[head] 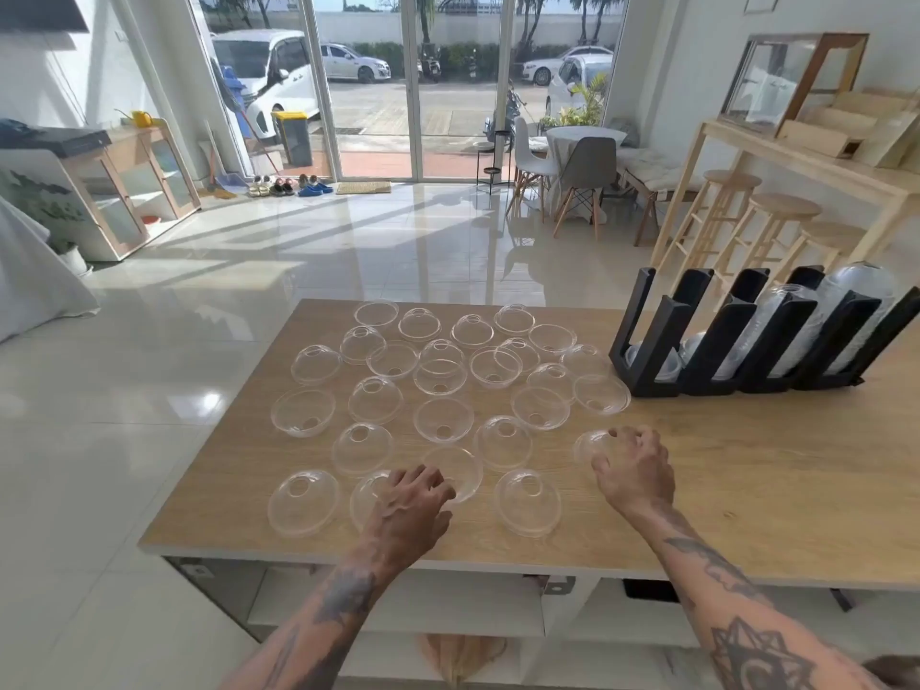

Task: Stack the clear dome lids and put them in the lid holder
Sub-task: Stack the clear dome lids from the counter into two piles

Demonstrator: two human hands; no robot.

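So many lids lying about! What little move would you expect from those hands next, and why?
Probably the right hand lifts the lid under its fingers and sets it onto a neighbouring one. Lids lie scattered singly on the table, and the lid holder takes stacks.

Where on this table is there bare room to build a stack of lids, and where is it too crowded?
Free: the wooden table right of the right hand, in front of the black lid holder, out to the near edge. Crowded: everything left of that hand, where loose dome lids lie close together around the left hand.
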